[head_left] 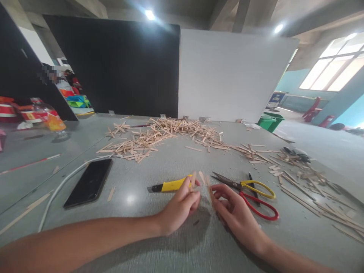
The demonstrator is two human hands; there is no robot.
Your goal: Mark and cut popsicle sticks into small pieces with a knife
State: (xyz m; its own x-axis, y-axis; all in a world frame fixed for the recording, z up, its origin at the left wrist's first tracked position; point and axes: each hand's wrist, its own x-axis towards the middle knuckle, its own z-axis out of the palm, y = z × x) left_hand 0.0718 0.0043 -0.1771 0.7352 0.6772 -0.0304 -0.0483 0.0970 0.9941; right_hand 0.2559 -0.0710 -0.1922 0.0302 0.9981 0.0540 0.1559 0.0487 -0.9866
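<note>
My left hand (183, 203) is closed, pinching a small flat wooden stick (193, 178) that points upward. Facing it, my right hand (236, 216) has its fingers curled around thin wooden strips (209, 189), partly blurred. Another short wooden piece (201, 177) shows between the hands; which hand holds it is unclear. Behind my left hand lies a yellow utility knife (170, 185) on the grey table (136, 235). Scissors (246, 187) with one yellow and one red handle lie just beyond my right hand, over a dark pen-like object (254, 188).
A large pile of wooden sticks (162, 132) spreads across the back of the table, with longer strips (301, 201) at right. A phone (89, 184) and white cable (61, 182) lie left. A drink bottle (52, 117) stands far left. Black (122, 68) and white (227, 76) panels rise behind.
</note>
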